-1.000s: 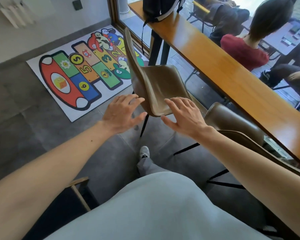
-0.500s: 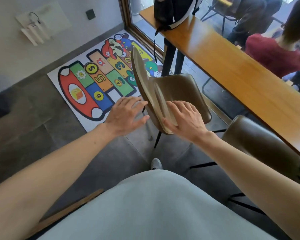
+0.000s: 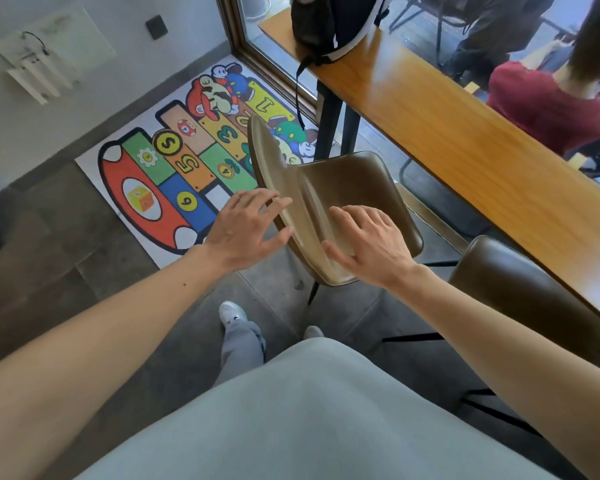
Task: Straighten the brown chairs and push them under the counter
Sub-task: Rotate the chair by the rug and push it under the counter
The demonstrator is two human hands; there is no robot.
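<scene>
Both hands (image 3: 246, 230) (image 3: 368, 242) (apparently touching) flank chair (image 3: 343, 188) backrest.

Grey stone-look tiles (image 3: 66, 282) cover the floor, with a bright cartoon hopscotch mat (image 3: 174, 174) laid against the pale wall (image 3: 32, 133). A dark switch plate (image 3: 156, 26) and a white holder (image 3: 39, 77) hang on that wall. Daylight enters through a wood-framed window (image 3: 250, 53), beyond which seated people (image 3: 551, 109) show.
</scene>
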